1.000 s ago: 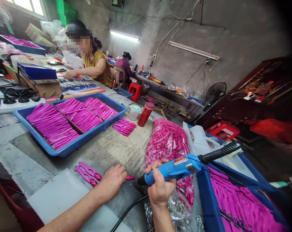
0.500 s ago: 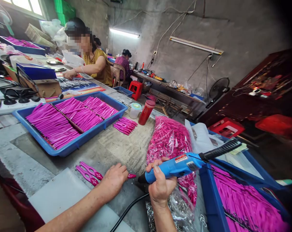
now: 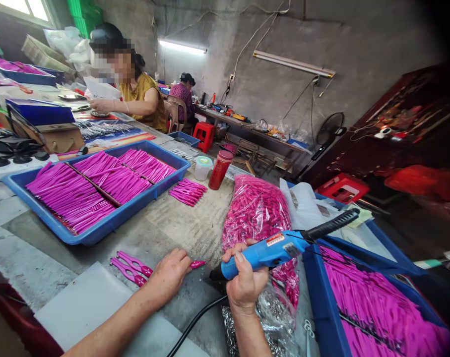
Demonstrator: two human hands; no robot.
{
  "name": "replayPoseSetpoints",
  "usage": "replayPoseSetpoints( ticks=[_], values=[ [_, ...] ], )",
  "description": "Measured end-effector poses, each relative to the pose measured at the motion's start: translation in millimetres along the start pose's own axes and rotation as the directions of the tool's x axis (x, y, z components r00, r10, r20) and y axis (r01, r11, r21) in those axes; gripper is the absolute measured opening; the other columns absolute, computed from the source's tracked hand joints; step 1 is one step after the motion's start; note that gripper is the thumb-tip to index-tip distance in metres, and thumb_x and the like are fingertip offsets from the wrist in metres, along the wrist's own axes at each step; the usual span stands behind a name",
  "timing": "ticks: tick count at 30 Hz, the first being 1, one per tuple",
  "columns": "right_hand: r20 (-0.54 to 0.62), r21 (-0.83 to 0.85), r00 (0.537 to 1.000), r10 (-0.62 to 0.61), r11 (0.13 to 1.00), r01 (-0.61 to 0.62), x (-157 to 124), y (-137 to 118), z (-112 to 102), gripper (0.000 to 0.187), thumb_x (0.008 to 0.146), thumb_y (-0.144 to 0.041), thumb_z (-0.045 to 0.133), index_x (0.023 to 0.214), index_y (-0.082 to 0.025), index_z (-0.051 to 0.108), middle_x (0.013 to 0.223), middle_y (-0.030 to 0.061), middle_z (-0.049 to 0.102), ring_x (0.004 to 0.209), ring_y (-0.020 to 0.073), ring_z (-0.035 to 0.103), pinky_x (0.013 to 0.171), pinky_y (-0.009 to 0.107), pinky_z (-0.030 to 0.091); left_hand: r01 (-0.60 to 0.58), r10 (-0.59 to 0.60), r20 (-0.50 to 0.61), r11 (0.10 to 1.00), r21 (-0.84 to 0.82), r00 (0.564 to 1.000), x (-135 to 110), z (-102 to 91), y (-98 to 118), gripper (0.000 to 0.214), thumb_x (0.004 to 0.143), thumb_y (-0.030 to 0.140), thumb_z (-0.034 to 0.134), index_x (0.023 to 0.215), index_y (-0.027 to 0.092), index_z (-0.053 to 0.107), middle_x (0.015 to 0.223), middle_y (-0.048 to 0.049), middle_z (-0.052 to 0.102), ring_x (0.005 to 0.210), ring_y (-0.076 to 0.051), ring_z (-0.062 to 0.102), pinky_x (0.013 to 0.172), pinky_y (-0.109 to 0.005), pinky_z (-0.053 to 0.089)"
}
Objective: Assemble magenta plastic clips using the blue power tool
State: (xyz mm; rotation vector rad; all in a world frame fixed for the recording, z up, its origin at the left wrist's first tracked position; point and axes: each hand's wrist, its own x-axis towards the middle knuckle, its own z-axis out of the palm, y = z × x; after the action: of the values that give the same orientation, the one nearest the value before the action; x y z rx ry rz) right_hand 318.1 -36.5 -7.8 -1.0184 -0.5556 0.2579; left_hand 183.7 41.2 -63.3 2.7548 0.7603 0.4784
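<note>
Filling the foreground: a grey worktable [image 3: 195,220], scuffed. Behind: a rough grey wall [image 3: 206,27] with a lit tube lamp [image 3: 183,48]; a person in a yellow top [image 3: 145,101].

Blue plastic tray [image 3: 79,238], long, shallow, holding rows of slim, smooth pink pieces [image 3: 72,193]. Clear bag [image 3: 254,208], shiny, crumpled, bulging with pink parts. Red bottle [image 3: 221,171], cylindrical, beside a translucent tub [image 3: 202,171]. White sheet [image 3: 79,307], flat, below the left forearm. Blue power tool [image 3: 260,258], its end black and ribbed, in the right hand [image 3: 247,282], fingers and thumb wrapped round the barrel. Left hand [image 3: 168,275], low on the table, fingers curled over a pink item [image 3: 198,264] whose pointed tip pokes out; whether they pinch it cannot be told. Two loose pink items [image 3: 130,271], side by side, near that wrist.

Edges: tray rim beyond the left hand; blue bin [image 3: 317,302] wall right of the right hand; bag just behind the tool. A worn stretch of tabletop runs between tray and bag; a narrow gap separates pink tip and tool nose [image 3: 216,273].
</note>
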Motion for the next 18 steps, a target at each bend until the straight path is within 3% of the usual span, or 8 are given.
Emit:
replayPoseSetpoints(
  ticks=[9, 18],
  values=[
    [0.009, -0.001, 1.000, 0.012, 1.000, -0.012, -0.3, 1.0, -0.8, 0.031, 0.071, -0.027, 0.060, 0.095, -0.018, 0.043, 0.064, -0.0049, 0.053, 0.048, 0.0124, 0.054, 0.051, 0.027, 0.042, -0.060, 0.042, 0.149, 0.990, 0.124, 0.988, -0.1, -5.4, 4.1, 0.028, 0.086, 0.008, 0.034, 0.073, 0.017, 0.057, 0.073, -0.0024, 0.054, 0.071, -0.017, 0.047, 0.061, -0.027, 0.036],
    [0.036, 0.021, 0.999, 0.028, 0.999, -0.029, 1.5, 2.2, 5.0, 0.035, 0.070, -0.027, 0.062, 0.097, -0.019, 0.042, 0.064, -0.0057, 0.053, 0.047, 0.0111, 0.053, 0.052, 0.026, 0.042, -0.005, -0.029, 0.246, 0.990, 0.140, 0.969, 5.3, -10.0, 10.3, 0.021, 0.085, 0.009, 0.042, 0.074, 0.017, 0.058, 0.075, -0.0029, 0.056, 0.074, -0.017, 0.048, 0.062, -0.027, 0.037]
  ],
)
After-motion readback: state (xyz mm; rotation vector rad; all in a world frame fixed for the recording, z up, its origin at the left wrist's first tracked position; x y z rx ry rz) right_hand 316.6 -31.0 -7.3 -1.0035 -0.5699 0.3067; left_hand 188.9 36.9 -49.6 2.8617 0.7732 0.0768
